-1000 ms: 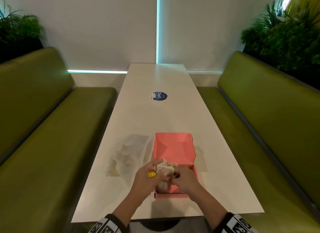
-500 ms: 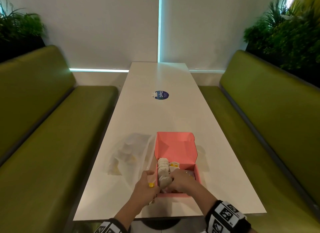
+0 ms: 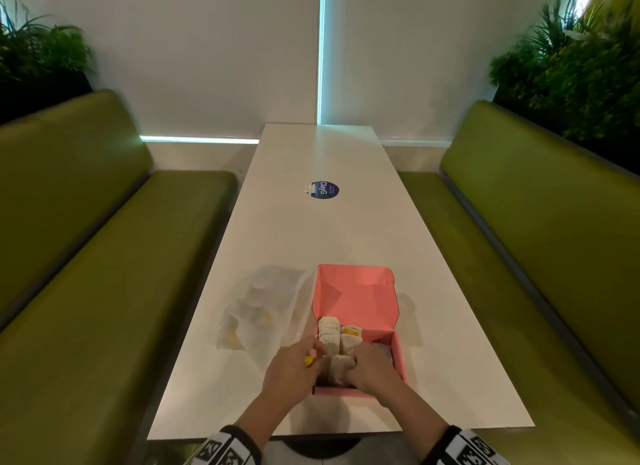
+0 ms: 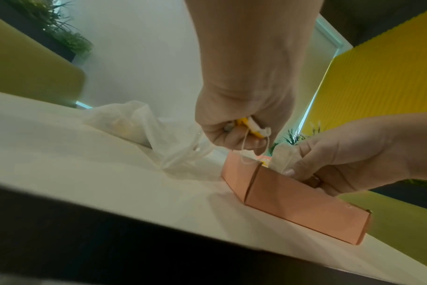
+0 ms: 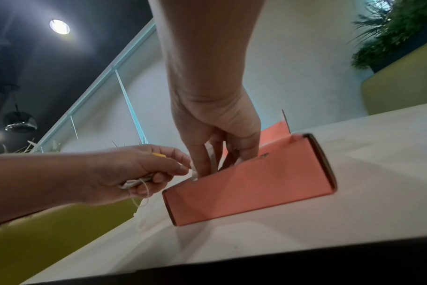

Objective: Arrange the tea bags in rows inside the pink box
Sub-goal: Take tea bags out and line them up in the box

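Note:
The open pink box [image 3: 398, 352] [image 4: 302, 208] [image 5: 251, 185] sits on the white table near its front edge, lid [image 3: 356, 295] folded back. A row of white tea bags [image 3: 329, 333] stands along its left side, with more [image 3: 350, 336] beside them. My right hand [image 3: 369, 369] [image 5: 215, 154] reaches down into the box and pinches a tea bag [image 3: 337, 367] [image 4: 282, 158] upright. My left hand [image 3: 294, 369] [image 4: 234, 133] hovers at the box's left wall, gripping yellow tea-bag tags [image 3: 309, 360] [image 4: 246, 125] with strings [image 4: 244, 150] hanging down.
A clear plastic bag [image 3: 259, 309] [image 4: 144, 127] with more tea bags lies on the table [image 3: 311, 239] left of the box. A round blue sticker [image 3: 324, 190] sits farther back. Green benches [image 3: 86, 274] flank both sides, plants [image 3: 571, 66] behind.
Both hands have come down from above the box; the right hand has lowered the tea bag into the box, and the left hand has moved to the box's left wall.

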A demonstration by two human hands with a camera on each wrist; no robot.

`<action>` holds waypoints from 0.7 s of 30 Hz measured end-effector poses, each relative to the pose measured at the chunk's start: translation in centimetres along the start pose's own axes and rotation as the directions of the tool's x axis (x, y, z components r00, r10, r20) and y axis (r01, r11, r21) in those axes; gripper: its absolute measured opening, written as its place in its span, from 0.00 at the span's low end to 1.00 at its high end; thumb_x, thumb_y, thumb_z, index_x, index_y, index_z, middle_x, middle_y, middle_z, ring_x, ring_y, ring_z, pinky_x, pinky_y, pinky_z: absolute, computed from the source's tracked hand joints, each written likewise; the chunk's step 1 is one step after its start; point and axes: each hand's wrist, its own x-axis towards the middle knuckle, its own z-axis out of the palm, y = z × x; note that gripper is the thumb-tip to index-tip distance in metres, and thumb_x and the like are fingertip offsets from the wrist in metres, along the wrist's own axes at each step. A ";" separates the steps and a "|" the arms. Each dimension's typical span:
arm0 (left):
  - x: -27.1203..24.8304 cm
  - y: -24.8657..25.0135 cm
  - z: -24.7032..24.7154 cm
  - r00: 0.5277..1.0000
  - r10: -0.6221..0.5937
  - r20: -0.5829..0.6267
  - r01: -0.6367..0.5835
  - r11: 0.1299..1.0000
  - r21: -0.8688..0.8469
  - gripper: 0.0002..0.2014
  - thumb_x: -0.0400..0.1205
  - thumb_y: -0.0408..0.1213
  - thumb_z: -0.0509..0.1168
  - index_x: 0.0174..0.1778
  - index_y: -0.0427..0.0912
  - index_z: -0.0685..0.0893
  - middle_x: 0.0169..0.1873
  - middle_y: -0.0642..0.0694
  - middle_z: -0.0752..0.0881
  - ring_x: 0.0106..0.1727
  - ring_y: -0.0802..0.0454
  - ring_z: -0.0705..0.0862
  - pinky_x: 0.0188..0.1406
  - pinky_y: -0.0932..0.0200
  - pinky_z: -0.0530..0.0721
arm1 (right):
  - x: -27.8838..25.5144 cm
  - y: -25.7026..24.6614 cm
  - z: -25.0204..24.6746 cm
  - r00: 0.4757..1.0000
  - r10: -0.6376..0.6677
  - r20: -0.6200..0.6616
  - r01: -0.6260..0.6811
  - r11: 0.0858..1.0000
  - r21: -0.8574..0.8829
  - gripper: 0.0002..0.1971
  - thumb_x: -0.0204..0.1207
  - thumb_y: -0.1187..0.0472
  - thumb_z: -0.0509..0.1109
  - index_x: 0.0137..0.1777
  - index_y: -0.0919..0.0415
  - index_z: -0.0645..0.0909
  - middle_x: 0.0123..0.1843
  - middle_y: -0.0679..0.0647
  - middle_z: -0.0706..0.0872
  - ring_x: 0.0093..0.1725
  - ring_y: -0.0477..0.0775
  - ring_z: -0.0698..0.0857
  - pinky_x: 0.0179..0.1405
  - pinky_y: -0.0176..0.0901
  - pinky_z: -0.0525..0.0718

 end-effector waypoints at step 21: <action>1.9 0.7 0.7 0.994 -0.007 0.105 -0.038 0.907 0.420 0.17 0.76 0.38 0.64 0.60 0.50 0.70 0.48 0.48 0.83 0.47 0.48 0.84 0.41 0.60 0.77 | -1.7 1.1 -0.7 0.975 -0.210 0.070 0.193 0.962 0.190 0.06 0.73 0.62 0.69 0.39 0.49 0.83 0.41 0.46 0.85 0.45 0.44 0.82 0.43 0.34 0.75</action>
